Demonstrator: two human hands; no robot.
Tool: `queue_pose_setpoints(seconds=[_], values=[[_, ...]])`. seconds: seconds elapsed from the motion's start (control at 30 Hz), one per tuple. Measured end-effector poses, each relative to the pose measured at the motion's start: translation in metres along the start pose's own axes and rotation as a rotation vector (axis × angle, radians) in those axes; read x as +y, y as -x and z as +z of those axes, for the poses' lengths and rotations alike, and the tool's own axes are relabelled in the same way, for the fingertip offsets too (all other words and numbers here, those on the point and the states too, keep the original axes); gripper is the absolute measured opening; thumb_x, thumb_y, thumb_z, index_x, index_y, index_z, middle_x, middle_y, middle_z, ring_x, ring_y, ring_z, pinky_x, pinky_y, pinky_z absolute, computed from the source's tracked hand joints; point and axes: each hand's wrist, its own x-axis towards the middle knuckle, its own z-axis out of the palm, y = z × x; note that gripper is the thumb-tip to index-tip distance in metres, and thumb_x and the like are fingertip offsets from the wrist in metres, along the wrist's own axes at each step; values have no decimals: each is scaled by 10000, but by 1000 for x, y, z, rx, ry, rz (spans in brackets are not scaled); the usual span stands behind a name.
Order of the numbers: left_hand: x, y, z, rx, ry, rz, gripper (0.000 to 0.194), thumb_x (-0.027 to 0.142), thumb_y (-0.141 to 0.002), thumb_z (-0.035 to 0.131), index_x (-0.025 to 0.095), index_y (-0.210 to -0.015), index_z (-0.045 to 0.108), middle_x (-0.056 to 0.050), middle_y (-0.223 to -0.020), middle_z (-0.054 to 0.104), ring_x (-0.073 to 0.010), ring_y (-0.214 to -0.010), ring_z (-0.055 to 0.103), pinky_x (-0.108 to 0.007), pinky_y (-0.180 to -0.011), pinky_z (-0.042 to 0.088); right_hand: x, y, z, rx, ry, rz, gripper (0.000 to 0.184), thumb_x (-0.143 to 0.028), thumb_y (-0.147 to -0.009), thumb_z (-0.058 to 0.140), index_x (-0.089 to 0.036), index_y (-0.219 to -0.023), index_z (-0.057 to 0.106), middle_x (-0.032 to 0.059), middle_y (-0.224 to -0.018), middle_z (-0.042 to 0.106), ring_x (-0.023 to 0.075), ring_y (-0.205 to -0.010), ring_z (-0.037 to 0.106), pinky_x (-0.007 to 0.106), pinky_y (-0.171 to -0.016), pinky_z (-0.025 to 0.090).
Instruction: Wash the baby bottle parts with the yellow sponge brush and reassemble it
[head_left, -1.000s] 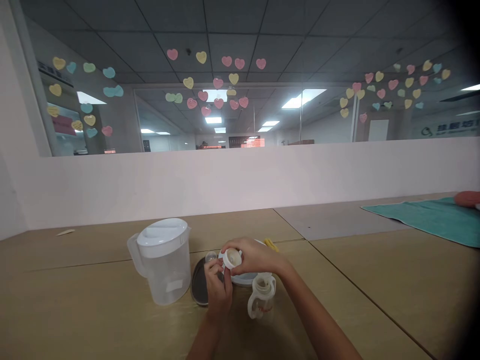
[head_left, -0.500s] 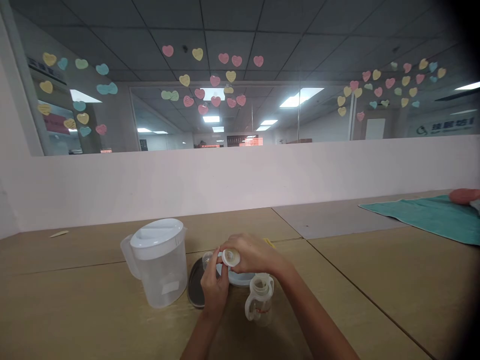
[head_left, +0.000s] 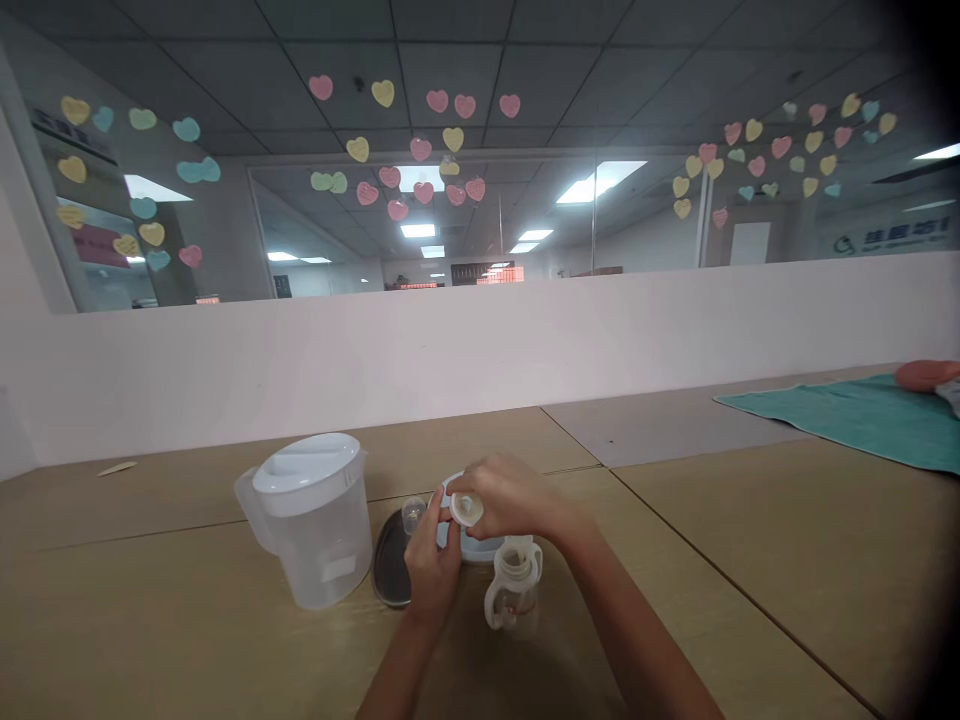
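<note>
Just above the table, both hands meet at a white baby bottle nipple collar (head_left: 466,508), its round open underside turned toward me. The fingers and thumb of my left hand (head_left: 433,562) pinch it from the left. Over its right side curls my right hand (head_left: 512,496), gripping it and hiding its far part. Close below my right wrist stands a clear baby bottle (head_left: 517,600) with white side handles and an uncovered mouth. Behind the hands is a white dish (head_left: 486,552), partly hidden. A small clear cap (head_left: 412,514) is beside my left fingers, near a dark oval tray (head_left: 390,566).
A clear pitcher (head_left: 324,545) with a white lid stands left of the tray. A green cloth (head_left: 847,415) with a reddish object (head_left: 926,375) lies at the far right. A low white wall (head_left: 450,350) with a window above borders the table's back.
Both hands still hold the nipple collar, and my right hand has shifted and turned slightly on it. More of the white dish and the clear cap shows. The whole view has moved a little.
</note>
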Motion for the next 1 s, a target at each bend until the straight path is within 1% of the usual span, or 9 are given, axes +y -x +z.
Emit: queue_pose_setpoints(seconds=[0.1, 0.2, 0.37, 0.43, 0.5, 0.67, 0.8, 0.9, 1.0], values=[[5, 0, 2, 15, 8, -34, 407, 292, -872, 495, 146, -1252, 483, -47, -809, 704, -145, -692, 663, -236, -680, 506, 6, 1, -1, -5, -24, 24, 103, -269, -685, 615, -192, -749, 634, 6, -648, 621, 101, -574, 475, 232, -515, 204], [11, 1, 2, 11, 19, -107, 397, 314, -867, 509, 149, -1228, 491, -30, -756, 696, -142, -654, 657, -245, -659, 511, 15, 2, 0, -5, -82, 27, 150, -305, -666, 653, -190, -760, 632, -1, -685, 634, 101, -596, 491, 215, -538, 247], [19, 1, -1, 48, 59, -169, 411, 305, -847, 548, 155, -1222, 472, -17, -753, 689, -145, -720, 666, -254, -709, 522, 26, 2, 4, 12, -214, 12, 292, -323, -658, 677, -203, -922, 652, 6, -834, 664, 121, -699, 539, 203, -599, 315], [18, 1, -2, 62, 60, -179, 409, 302, -833, 567, 163, -1207, 480, -21, -782, 687, -148, -744, 666, -260, -729, 523, 28, 1, 4, 14, -260, 3, 366, -327, -655, 683, -210, -999, 644, 7, -881, 663, 130, -745, 549, 202, -621, 331], [14, 0, -2, 58, 54, -210, 398, 307, -826, 570, 172, -1192, 490, -25, -801, 685, -149, -731, 662, -263, -719, 523, 26, 0, 4, 19, -278, -16, 380, -316, -661, 677, -213, -1024, 638, 5, -895, 657, 132, -768, 548, 201, -635, 338], [-2, -7, -8, 7, 45, -239, 415, 337, -813, 554, 170, -1188, 495, -21, -794, 681, -156, -726, 653, -268, -699, 518, 11, -3, 2, 38, -176, -65, 273, -254, -675, 647, -206, -944, 650, 7, -819, 624, 127, -748, 532, 201, -620, 322], [-7, -11, -14, -40, 39, -250, 311, 356, -810, 532, 195, -1072, 576, -51, -945, 675, -167, -822, 645, -276, -725, 513, 2, -5, 4, 16, -73, -83, 208, -248, -672, 637, -202, -874, 649, 12, -769, 600, 122, -694, 515, 209, -579, 291], [-5, -11, -16, -81, 87, -281, 272, 374, -802, 541, 207, -1008, 604, -50, -956, 674, -177, -838, 641, -293, -747, 509, 1, -5, 3, -7, -63, -62, 264, -230, -683, 629, -218, -946, 646, 13, -771, 602, 128, -699, 523, 214, -578, 290], [-5, -11, -16, -179, 212, -388, 348, 403, -788, 565, 199, -1070, 573, -48, -925, 680, -186, -834, 641, -313, -766, 504, -2, 3, -8, 0, -171, -60, 332, -183, -674, 637, -233, -1002, 627, 10, -846, 619, 139, -784, 543, 210, -632, 333]])
